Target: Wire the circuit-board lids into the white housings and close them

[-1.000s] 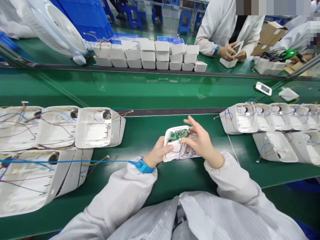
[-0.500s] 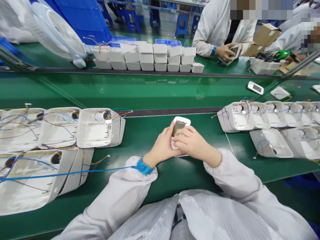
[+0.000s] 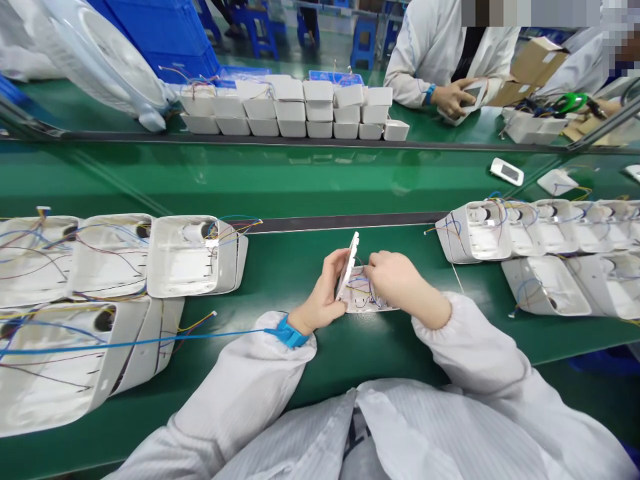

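My left hand (image 3: 323,293) grips a white cover panel (image 3: 352,257) by its edge and holds it nearly upright, its thin side toward me. Just right of the panel's foot lies an open white housing (image 3: 370,309) on the green bench, with thin coloured wires (image 3: 357,285) inside. Over the housing's right part, my right hand (image 3: 397,280) is closed, fingers curled in a pinch. What the fingertips pinch is hidden behind the hand. A blue wrist strap (image 3: 287,332) with a cord circles my left wrist.
White housings with wires (image 3: 185,257) stand in rows at left, more housings (image 3: 483,230) at right. Beyond the dark rail lie a small white panel with a screen (image 3: 507,172) and stacked white boxes (image 3: 290,110). Across the bench, a co-worker's hands (image 3: 455,100) hold a white part.
The white panel, earlier tilted with its screen side toward me between both hands, now stands on edge at left. My right hand has left it and moved right over the housing, now exposed.
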Motion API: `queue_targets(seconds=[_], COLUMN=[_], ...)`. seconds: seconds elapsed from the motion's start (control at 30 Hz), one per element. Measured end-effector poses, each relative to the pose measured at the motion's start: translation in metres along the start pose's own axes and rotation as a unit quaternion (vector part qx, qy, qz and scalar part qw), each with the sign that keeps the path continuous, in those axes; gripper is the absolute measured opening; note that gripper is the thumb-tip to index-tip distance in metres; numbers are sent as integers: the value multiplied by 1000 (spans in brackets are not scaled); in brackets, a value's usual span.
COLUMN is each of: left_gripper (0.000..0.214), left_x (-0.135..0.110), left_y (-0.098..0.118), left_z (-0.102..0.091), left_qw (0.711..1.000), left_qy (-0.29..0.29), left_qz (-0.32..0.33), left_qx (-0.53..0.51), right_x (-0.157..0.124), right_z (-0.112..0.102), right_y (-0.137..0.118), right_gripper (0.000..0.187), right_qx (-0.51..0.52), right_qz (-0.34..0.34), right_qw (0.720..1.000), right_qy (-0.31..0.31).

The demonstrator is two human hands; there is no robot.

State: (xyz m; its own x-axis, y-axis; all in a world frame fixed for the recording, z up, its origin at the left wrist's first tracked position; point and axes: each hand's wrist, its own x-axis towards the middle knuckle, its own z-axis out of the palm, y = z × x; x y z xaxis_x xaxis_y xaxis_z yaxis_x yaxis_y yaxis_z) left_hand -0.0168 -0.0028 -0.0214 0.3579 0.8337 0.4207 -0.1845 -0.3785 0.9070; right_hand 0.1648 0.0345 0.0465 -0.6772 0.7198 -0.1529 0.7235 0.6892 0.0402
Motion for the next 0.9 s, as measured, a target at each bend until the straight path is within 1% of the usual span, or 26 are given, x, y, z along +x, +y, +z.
queue_targets(seconds=[0.07,0.13,0.23,0.3,0.37,0.43,0.53,0.73,0.9], left_gripper=[79,77,77,81,83,81,77,76,77], left_x=[-1,-2,-4,-4,-3,-1,2,4,3], left_y=[-1,-3,-6,-6,-5,-1,5,5,3], left_z=[1,2,3,4,4,4,3,3,2], left_qw=[999,998,997,996,997,999,999,998,999], left_qy=[7,20,44,54,49,32,15,16,-2], left_qz=[9,10,8,10,10,14,27,49,32], left_qx=[-35,-50,-62,-70,-62,-42,-17,-26,-25], right_x=[4,6,5,4,4,4,4,4,5], right_z=[2,7,17,24,30,35,40,39,40], right_y=[-12,-15,-9,-4,-1,0,0,1,4], right_gripper=[15,15,13,13,19,25,28,27,28], right_qx=[-10,3,47,80,105,121,141,168,171], right_qz=[11,2,-27,-32,-32,-30,-29,-37,-45], right_qw=[1000,999,991,983,975,968,962,957,954], right_qy=[4,42,118,160,195,219,233,234,241])
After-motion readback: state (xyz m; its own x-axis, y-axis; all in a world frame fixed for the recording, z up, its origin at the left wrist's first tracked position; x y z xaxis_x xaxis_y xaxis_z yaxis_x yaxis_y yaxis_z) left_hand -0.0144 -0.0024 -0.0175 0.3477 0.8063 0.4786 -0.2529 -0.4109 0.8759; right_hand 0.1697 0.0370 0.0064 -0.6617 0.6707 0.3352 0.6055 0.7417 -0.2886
